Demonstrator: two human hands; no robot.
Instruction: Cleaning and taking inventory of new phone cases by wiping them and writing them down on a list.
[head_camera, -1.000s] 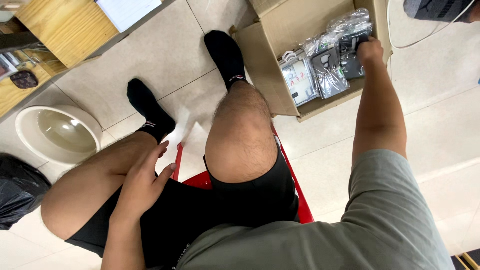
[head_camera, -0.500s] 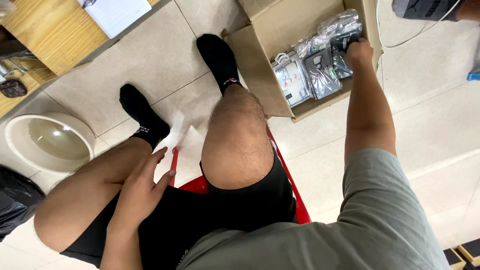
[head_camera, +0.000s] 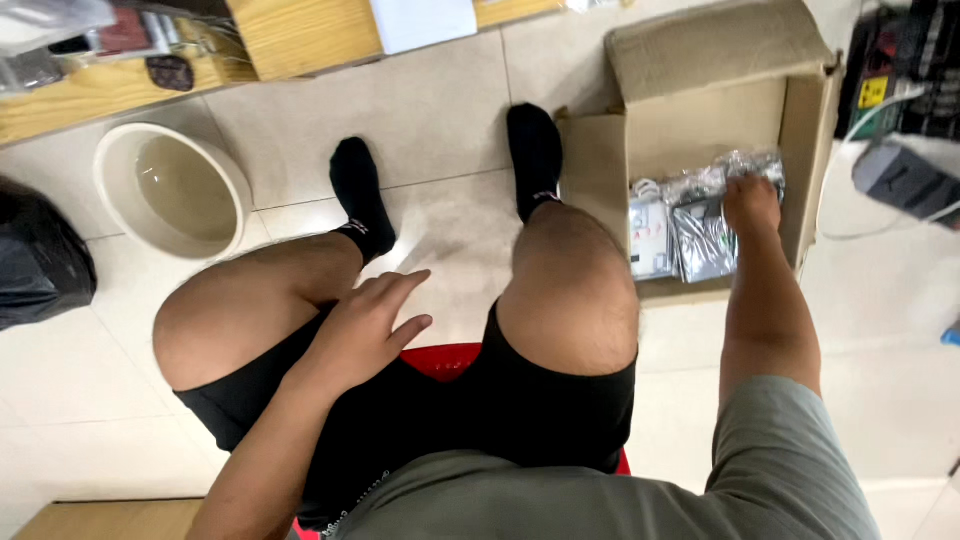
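Note:
I sit on a red stool (head_camera: 450, 360) with both knees apart. My right hand (head_camera: 752, 205) reaches into an open cardboard box (head_camera: 700, 60) on the floor at my right and rests on top of several silvery plastic packets (head_camera: 700, 245) standing in a row inside. Its fingers curl down out of sight among the packets. My left hand (head_camera: 365, 325) lies flat on my left thigh with the fingers spread and nothing in it.
A round cream basin (head_camera: 170, 190) stands on the tiled floor at the left, beside a black bag (head_camera: 40, 250). A low wooden shelf (head_camera: 290, 35) runs along the top. At the far right lies a grey device (head_camera: 905, 180) with a white cable.
The view has swung so the box sits more upright in frame. My right hand stays on the packets in the box. My left hand stays on my thigh.

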